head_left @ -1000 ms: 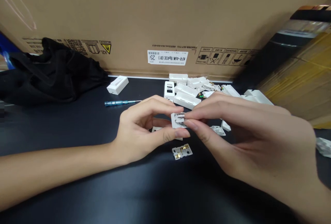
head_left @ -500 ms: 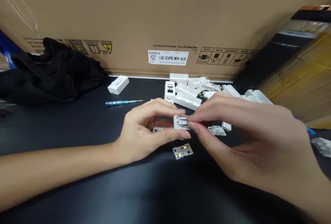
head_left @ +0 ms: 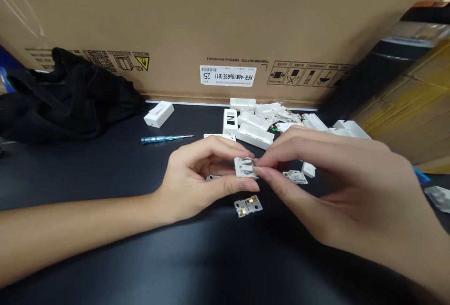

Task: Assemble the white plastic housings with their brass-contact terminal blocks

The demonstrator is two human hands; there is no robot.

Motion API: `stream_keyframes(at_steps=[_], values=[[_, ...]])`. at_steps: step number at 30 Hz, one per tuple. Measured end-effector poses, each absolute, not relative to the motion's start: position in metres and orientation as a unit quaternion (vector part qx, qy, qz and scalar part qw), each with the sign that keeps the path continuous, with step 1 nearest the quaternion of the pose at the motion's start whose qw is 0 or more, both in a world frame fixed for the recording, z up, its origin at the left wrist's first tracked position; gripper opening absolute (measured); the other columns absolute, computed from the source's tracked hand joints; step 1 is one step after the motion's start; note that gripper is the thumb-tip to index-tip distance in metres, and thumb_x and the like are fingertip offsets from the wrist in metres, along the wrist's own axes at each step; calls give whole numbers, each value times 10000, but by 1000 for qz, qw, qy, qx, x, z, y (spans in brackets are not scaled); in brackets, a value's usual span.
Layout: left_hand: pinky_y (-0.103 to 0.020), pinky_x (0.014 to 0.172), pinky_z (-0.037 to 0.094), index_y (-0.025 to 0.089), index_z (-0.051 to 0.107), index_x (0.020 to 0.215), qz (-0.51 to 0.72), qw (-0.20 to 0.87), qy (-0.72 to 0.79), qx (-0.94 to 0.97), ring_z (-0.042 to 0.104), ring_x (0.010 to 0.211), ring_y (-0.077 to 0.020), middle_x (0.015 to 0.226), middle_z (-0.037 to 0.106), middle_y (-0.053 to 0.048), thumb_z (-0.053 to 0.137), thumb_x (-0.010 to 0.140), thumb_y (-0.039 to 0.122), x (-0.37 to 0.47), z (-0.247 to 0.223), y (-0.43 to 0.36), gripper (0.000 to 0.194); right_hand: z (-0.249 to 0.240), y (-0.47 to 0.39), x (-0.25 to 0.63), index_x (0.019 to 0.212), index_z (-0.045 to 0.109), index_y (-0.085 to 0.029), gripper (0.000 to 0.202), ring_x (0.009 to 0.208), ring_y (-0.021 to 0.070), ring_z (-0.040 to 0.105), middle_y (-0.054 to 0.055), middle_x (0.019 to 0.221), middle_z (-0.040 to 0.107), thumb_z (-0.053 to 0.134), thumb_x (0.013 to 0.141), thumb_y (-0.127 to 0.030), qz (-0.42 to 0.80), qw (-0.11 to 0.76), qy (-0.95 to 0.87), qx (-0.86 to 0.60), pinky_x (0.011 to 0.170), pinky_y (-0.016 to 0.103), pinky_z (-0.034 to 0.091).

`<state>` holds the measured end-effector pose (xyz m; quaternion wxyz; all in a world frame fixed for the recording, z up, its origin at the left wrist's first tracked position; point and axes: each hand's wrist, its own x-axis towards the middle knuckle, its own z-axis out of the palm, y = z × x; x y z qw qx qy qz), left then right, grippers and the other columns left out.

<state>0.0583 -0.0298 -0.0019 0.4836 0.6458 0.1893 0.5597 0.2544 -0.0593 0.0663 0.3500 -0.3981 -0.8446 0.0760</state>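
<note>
Between both hands, above the black table, is a small white plastic housing with slots and ribs inside. My left hand pinches it from the left, fingers above and thumb below. The fingertips of my right hand close on its right end and hide that part. Just below lies a white plate with brass contacts. Another white plate and a little white block rest by my right hand. A pale part is mostly covered by my left hand.
Behind the hands lies a pile of white plastic casings. A blue screwdriver and a white box sit to the left, near a black bag. A large carton backs the table; a wrapped roll leans at right.
The white housing has tilted slightly in my fingers and shows more of its ribbed inside. Both hands keep their grip, and the view has shifted a little.
</note>
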Motion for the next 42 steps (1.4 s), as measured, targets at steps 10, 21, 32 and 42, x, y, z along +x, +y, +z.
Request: stream_keyframes(at_steps=[10, 21, 32, 42], values=[[-192, 743, 666, 180, 741, 964, 558, 507, 188, 630, 756, 873, -137, 978, 754, -20, 870, 716, 83, 59, -2, -31, 296, 68, -61, 257, 817, 689, -207, 132, 696, 128, 636, -1, 771, 705, 637, 874, -101, 63, 335, -856, -388, 627, 252, 489], [-230, 727, 682, 180, 736, 938, 559, 496, 205, 632, 760, 869, -163, 965, 758, -30, 870, 728, 129, 59, -2, -32, 254, 66, -57, 256, 806, 678, -222, 149, 653, 143, 612, 1, 734, 682, 617, 864, -99, 50, 322, -864, -385, 606, 272, 478], [-195, 725, 660, 174, 742, 975, 568, 449, 192, 662, 739, 837, -133, 929, 742, -30, 863, 724, 86, 59, -2, -32, 292, 65, -62, 250, 779, 652, -197, 194, 672, 150, 596, 18, 741, 653, 554, 867, -54, 48, 325, -857, -397, 624, 277, 454], [-193, 671, 641, 182, 739, 971, 572, 415, 183, 684, 720, 783, -132, 897, 737, -40, 877, 728, 147, 58, -3, -30, 281, 65, -60, 252, 796, 679, -215, 179, 675, 146, 625, 9, 738, 688, 596, 883, -83, 66, 336, -855, -389, 622, 262, 476]])
